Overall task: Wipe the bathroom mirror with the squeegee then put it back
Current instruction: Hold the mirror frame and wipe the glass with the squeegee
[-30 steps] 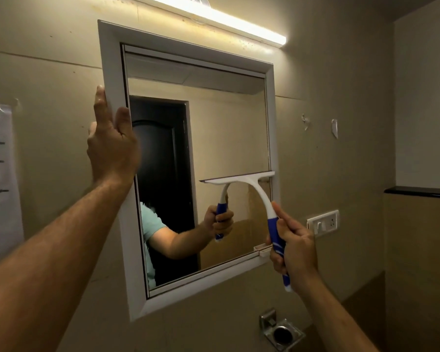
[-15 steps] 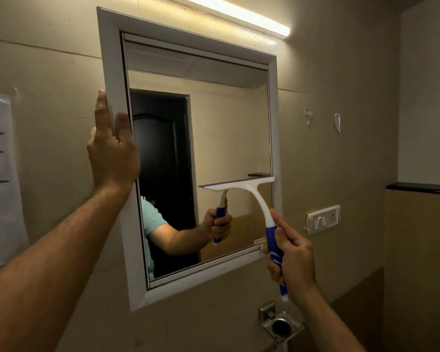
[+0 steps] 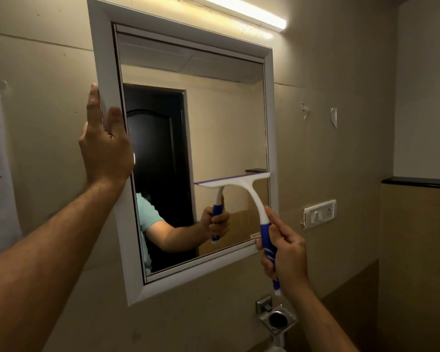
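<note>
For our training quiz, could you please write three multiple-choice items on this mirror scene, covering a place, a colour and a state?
1. Where is the squeegee blade?
A. lower right of the mirror glass
B. top left of the glass
C. on the wall switch

2. What colour is the squeegee grip?
A. red
B. blue
C. green

3. What is the left hand doing?
A. hanging idle
B. holding a cloth
C. holding the mirror frame's left edge

Answers: 1 A, the blade lies against the glass near the right frame; 2 B, blue shows within the right hand; 3 C, its fingers lie along the frame.

Beige tiled wall (image 3: 328,148) glowing under a lit tube light (image 3: 241,10) up top, white switch plate (image 3: 320,214) right, steel square holder (image 3: 277,318) below.
</note>
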Demonstrator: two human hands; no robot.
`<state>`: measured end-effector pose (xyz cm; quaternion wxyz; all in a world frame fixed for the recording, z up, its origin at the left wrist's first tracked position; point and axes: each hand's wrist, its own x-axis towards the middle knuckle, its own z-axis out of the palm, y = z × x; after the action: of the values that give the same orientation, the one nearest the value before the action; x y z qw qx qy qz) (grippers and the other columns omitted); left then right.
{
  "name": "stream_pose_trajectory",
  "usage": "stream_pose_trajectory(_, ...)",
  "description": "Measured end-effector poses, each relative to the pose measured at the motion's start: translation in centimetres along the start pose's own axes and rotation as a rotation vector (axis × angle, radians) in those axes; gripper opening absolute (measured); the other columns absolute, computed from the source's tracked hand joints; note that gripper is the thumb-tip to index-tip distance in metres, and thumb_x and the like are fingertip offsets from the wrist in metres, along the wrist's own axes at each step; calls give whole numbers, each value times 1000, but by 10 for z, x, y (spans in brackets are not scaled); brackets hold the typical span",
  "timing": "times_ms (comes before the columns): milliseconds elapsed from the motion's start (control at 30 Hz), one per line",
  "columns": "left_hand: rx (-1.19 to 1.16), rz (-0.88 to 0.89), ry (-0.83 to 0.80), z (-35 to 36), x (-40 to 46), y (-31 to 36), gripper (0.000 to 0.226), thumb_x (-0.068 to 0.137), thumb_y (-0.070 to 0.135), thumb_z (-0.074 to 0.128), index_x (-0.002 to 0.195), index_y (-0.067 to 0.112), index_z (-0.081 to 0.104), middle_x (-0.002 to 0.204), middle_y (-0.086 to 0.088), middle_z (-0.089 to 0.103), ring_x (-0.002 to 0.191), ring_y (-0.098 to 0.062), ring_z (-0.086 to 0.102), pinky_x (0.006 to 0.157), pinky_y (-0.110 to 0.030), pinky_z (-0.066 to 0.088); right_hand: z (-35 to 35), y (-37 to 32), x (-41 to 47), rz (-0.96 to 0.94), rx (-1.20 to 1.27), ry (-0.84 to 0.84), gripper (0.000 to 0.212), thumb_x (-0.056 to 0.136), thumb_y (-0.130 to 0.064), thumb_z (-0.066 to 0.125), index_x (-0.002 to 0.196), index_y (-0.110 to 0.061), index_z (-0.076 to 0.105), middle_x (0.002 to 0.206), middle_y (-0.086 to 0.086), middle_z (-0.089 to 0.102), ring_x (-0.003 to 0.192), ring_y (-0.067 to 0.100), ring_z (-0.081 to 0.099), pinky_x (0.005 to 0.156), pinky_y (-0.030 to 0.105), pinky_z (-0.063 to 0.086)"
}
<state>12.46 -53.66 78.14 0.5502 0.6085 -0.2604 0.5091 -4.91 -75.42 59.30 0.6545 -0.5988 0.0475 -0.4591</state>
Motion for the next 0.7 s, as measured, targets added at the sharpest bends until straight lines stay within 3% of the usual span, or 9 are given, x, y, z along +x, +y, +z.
stream_pose_trajectory(100, 3, -4, 5, -1, -1, 3, 50, 105, 41, 33, 153, 30, 24, 146, -5, 48, 123, -21, 53, 89, -16, 35, -6, 6, -11, 8, -41, 12, 37, 91, -37, 47, 124, -40, 62, 83, 20, 62, 44, 11, 46, 37, 23, 38)
stream_pose_trajectory(200, -5, 3, 17, 0, 0, 4, 50, 104, 40, 34, 153, 30, 25, 146, -2, 49, 125, -25, 54, 97, -26, 40, -5, -6, -8, -49, -82, -15, 44, 85, -42, 47, 126, -37, 61, 81, 19, 64, 44, 12, 46, 38, 23, 38)
stream_pose_trajectory(400, -7, 4, 9, 0, -1, 1, 51, 104, 41, 33, 153, 29, 24, 150, 0, 44, 129, -21, 51, 93, -15, 32, 5, -11, 5, -60, -63, -12, 34, 96, -33, 46, 125, -41, 61, 83, 18, 63, 47, 14, 46, 39, 24, 39)
stream_pose_trajectory(600, 4, 7, 23, -1, -7, -1, 51, 104, 43, 33, 152, 30, 25, 146, -2, 49, 122, -24, 56, 94, -24, 41, -8, 13, -19, 24, -46, 25, 31, 95, -31, 46, 117, -45, 63, 85, 20, 63, 44, 9, 48, 38, 22, 39)
stream_pose_trajectory(700, 14, -3, 23, -1, -9, -1, 51, 104, 42, 34, 153, 28, 25, 147, -3, 48, 125, -24, 53, 93, -18, 37, -3, 3, -11, -6, -59, 35, 33, 97, -31, 45, 123, -42, 61, 84, 18, 63, 44, 10, 46, 38, 22, 38)
